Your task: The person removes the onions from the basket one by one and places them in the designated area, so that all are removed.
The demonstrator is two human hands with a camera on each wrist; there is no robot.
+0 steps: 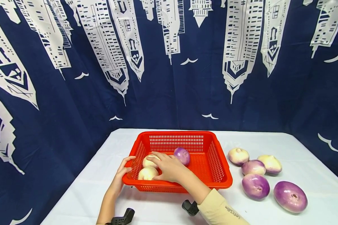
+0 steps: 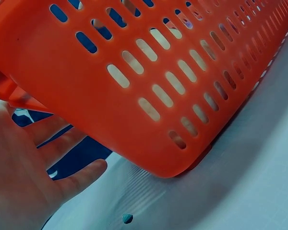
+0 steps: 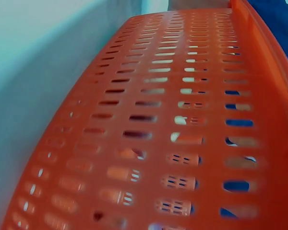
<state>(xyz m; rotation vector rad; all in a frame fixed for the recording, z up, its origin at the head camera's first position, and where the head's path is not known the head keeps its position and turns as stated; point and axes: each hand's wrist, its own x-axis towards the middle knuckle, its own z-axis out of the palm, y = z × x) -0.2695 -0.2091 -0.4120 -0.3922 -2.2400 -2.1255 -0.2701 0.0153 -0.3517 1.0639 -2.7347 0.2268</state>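
A red plastic basket [image 1: 223, 179] with slotted walls stands on the table. Inside, at its left, are two cream-coloured turnips, a rear turnip [image 1: 148, 163] and a front turnip [image 1: 147, 173]; a purple turnip [image 1: 182, 155] lies farther right. My right hand [image 1: 169, 167] reaches over the front rim, its spread fingers over the rear turnip and its thumb beside the front one. The space under the palm is hidden. My left hand [image 1: 121, 175] touches the basket's left rim with extended fingers. In the left wrist view, its fingers [image 2: 79, 177] lie beside the basket's corner.
To the right of the basket several purple-and-cream turnips lie grouped on the white table, among them a large purple turnip [image 1: 290, 197] nearest the right edge. A dark blue curtain [image 1: 174, 93] with white building prints hangs behind the table.
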